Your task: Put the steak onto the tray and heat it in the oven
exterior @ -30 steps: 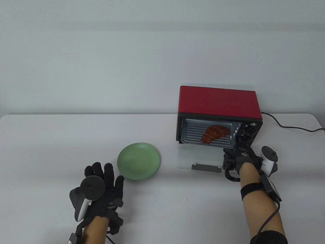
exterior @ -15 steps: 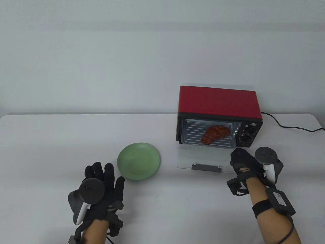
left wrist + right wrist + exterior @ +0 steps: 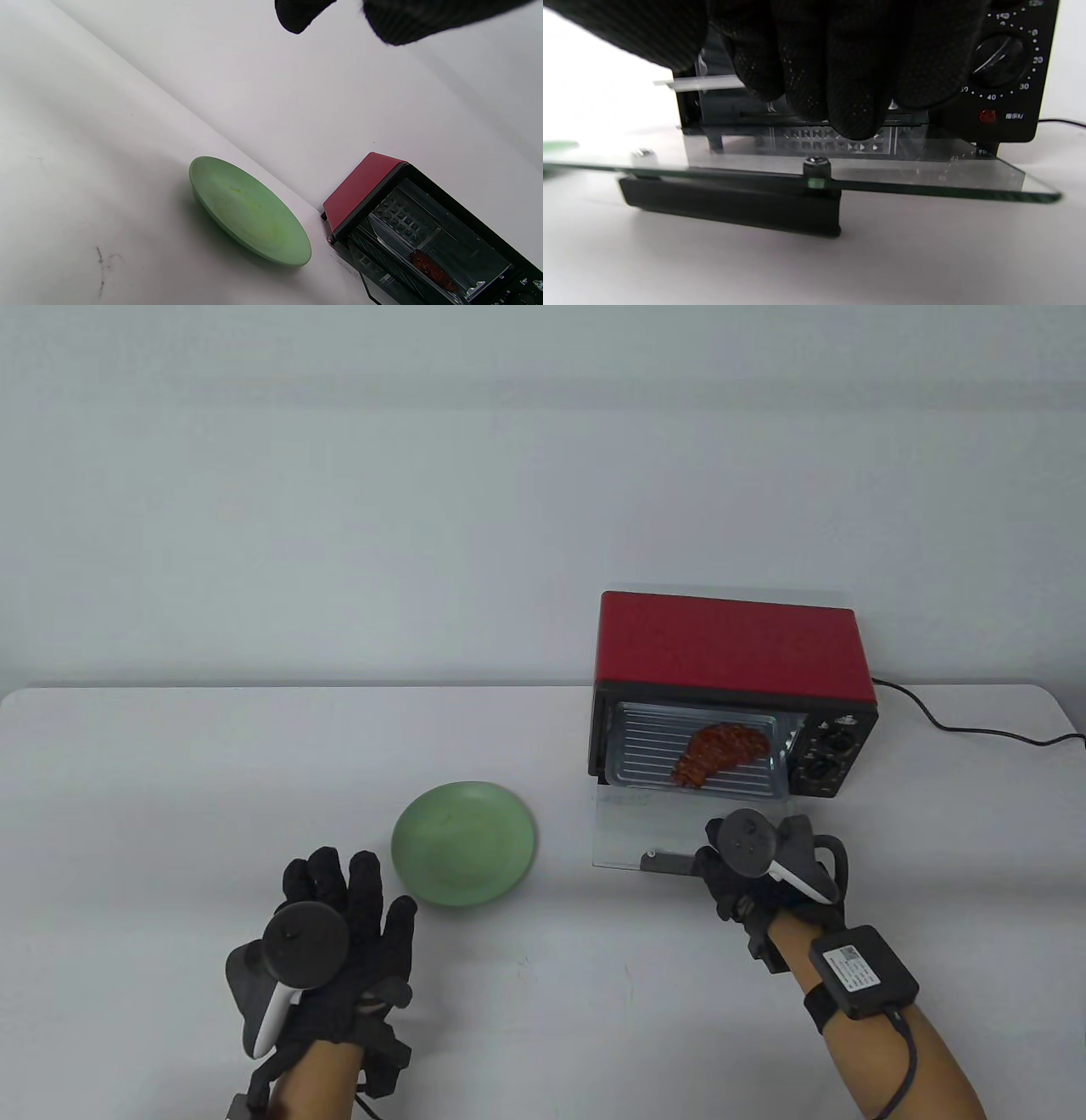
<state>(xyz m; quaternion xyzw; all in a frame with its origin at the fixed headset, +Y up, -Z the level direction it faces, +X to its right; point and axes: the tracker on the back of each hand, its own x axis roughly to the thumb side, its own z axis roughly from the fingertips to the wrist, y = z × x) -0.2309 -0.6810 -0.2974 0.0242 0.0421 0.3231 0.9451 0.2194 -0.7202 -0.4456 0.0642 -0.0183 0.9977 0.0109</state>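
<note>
Since the earlier frames, the right hand has left the oven's control panel and swung leftward and nearer the person, so it now sits over the front edge of the lowered glass door, just above the door's black handle. From the right wrist view its gloved fingers hang down together, lightly bent, above the glass and the handle without clearly touching either; whether they grip anything cannot be told from these pictures, though nothing is seen inside them. The left hand has not shifted: it lies palm down on the counter with fingers spread and straight, holding nothing, just beside the green plate.

Inside the red oven the steak rests on the ribbed metal tray, toward the tray's right half, with the tray pushed into the oven cavity. The door lies flat and open in front of it. Two black dials sit on the oven's right panel, and a small red lamp shows below the lower dial. A black power cord runs from the oven's back off to the right across the counter.
</note>
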